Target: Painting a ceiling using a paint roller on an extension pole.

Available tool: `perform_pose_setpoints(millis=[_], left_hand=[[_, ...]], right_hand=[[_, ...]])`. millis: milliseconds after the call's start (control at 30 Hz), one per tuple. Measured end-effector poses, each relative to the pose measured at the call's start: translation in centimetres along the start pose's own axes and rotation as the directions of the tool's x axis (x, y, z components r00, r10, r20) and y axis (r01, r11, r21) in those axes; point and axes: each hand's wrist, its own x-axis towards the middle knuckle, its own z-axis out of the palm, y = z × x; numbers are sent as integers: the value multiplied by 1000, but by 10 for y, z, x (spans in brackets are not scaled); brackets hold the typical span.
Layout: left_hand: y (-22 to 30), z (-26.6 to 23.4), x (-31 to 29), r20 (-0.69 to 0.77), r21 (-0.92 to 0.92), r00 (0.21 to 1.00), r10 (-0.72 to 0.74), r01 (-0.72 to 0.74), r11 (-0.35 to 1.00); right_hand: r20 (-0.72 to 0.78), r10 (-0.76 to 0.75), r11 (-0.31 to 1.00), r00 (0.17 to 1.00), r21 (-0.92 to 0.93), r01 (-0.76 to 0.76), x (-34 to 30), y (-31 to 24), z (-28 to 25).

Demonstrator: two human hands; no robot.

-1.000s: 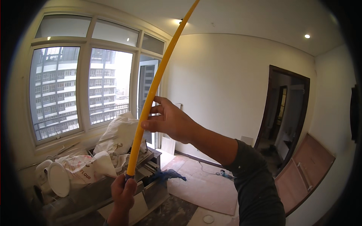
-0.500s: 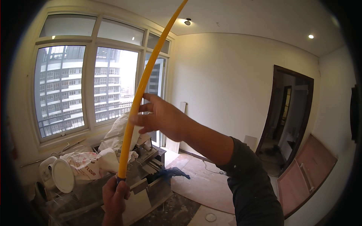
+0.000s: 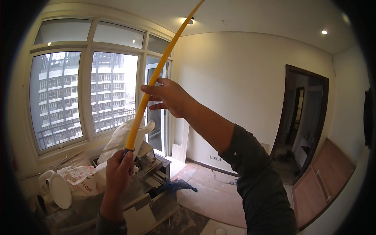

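Observation:
A long yellow pole (image 3: pixel 168 51) slants up and to the right across the view, its far end near the ceiling at the top edge. My left hand (image 3: pixel 118 168) is closed around its lower end, where a dark blue collar (image 3: pixel 127 151) shows above the fist. Higher up, my right hand (image 3: pixel 172 98) has the pole loosely between thumb and fingers, with the lower fingers spread away from it. What lies inside the left fist is hidden.
Piled cabinets (image 3: pixel 145 211), a white sack with red print (image 3: pixel 80 181) and a round white lid (image 3: pixel 60 190) stand below the windows (image 3: pixel 115 90). Blue netting (image 3: pixel 182 185) lies by boards (image 3: pixel 215 196) on the floor. A wooden panel (image 3: pixel 323 184) leans near the dark doorway (image 3: pixel 307 121).
Both hands have risen, the right sliding to a higher place in view. The pole tilts further right, its blue collar now higher. The view has shifted slightly.

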Motion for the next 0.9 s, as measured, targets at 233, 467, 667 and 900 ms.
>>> perform_pose_setpoints(millis=[233, 467, 667, 900], left_hand=[[-34, 70, 83, 52, 41, 997, 49, -51, 998], [-62, 138, 158, 86, 2, 996, 20, -21, 1000], [-82, 187, 217, 94, -19, 994, 57, -55, 998], [-83, 202, 236, 48, 46, 998, 38, -40, 998]], right_hand=[[-101, -26, 997, 995, 74, 34, 36, 37, -91], [-234, 7, 986, 972, 161, 31, 57, 56, -166], [-343, 34, 978, 939, 203, 39, 92, 75, -222], [-371, 25, 982, 928, 183, 47, 102, 74, -236]])
